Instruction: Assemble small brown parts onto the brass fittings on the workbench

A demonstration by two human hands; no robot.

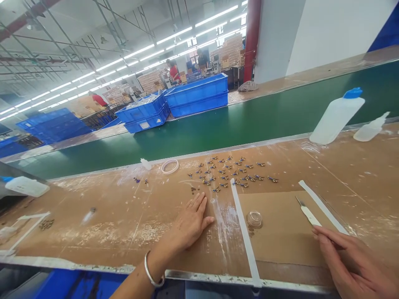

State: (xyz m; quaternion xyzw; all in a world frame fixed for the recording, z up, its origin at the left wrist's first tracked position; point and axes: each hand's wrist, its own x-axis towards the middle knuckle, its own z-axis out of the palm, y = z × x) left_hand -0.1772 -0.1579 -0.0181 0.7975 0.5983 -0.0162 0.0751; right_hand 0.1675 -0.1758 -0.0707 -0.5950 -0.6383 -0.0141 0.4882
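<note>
pinching scalpel (308, 214) in right hand (355, 261), blade jutting up-left of it; left hand (190, 222) flat, open on workbench (124, 216)

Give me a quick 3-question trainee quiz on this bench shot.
1. True or false: the left hand lies flat on the bench, holding nothing.
2. Which tool do the right hand fingers hold? A) scalpel B) tweezers C) brush
3. Fill in: the rows of small blue-and-gold parts lie on the bench just short of the green ____.
Key: 1 true; 2 A; 3 conveyor belt.
</note>
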